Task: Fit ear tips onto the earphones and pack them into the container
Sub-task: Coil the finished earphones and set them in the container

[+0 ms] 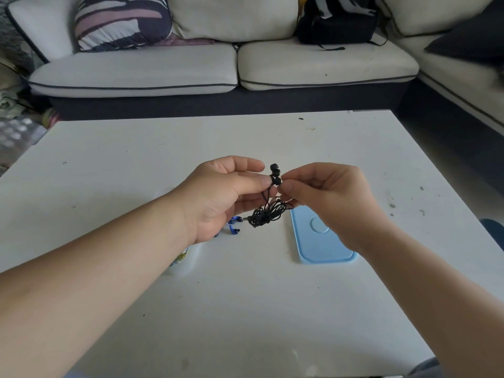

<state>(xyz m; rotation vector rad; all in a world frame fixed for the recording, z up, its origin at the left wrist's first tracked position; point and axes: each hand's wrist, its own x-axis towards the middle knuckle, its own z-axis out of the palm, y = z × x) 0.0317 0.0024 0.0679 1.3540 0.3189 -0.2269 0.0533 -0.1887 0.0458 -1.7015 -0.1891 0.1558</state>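
Together the left hand (226, 197) and right hand (327, 199) pinch the black earphones (268, 214) by the buds, cable dangling bunched, above the middle of the table (245, 309); a light-blue container (313, 241) lies flat nearer the right edge, under the right wrist.

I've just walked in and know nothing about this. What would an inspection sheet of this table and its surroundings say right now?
Surface: white table, with scattered dark specks and stains.
Job's things: black earphones held above the table; blue earphones lying on it, partly behind the left hand; light blue lid lying flat on it; pale patterned container mostly hidden by the left forearm.
Clutter: nothing seen.
Hands: left hand and right hand both pinch the black earphones near the buds with their fingers.
Cables: black cable hangs in a tangled bundle between the hands.
Surroundings: pale sofa, patterned cushion, black bag.
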